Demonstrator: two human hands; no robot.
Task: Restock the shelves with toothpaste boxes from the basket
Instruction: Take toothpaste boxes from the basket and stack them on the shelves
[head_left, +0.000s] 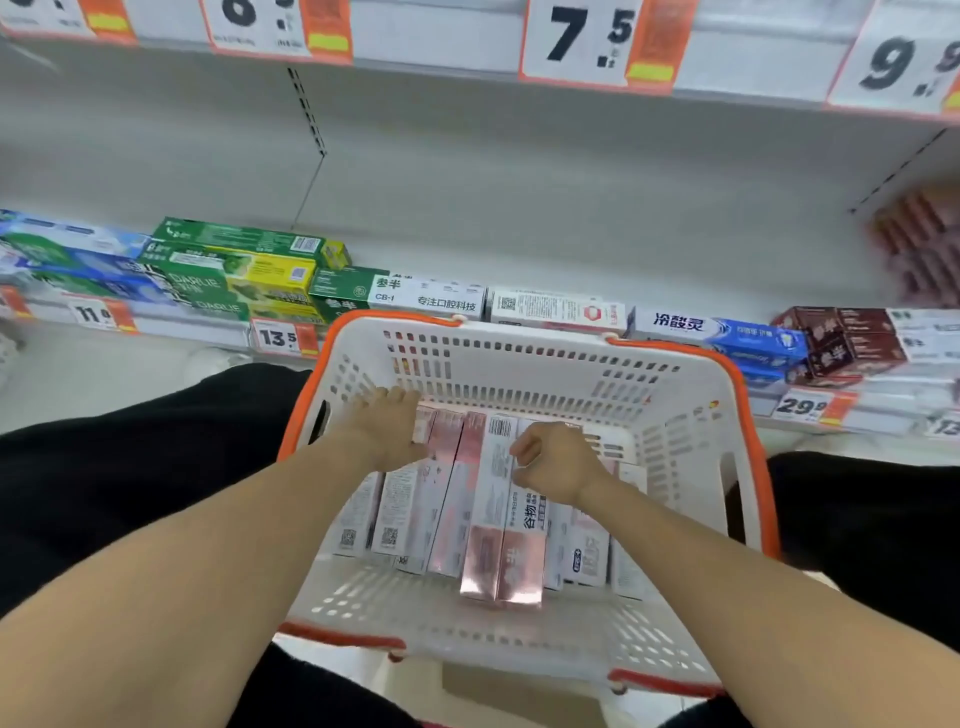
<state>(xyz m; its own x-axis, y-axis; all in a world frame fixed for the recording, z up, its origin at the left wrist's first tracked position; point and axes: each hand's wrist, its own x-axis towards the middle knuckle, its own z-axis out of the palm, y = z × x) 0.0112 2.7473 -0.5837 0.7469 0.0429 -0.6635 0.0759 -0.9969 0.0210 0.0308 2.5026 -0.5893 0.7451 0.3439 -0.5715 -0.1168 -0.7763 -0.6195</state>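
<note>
Your left hand (387, 428) lay flat, fingers straight, on the pink-and-white cardboard toothpaste boxes (467, 499) while your right hand (556, 460) curled round their other side, all inside the white perforated plastic basket (675, 415) with orange handles below the stocked shelf (467, 228).

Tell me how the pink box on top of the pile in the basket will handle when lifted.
The pink box looks like stiff card with flat sides, so it should keep its shape and not roll. Its glossy face may be a little slippery. Being long and narrow, it would probably tip if lifted by one end; the right hand is near its far end.
</note>
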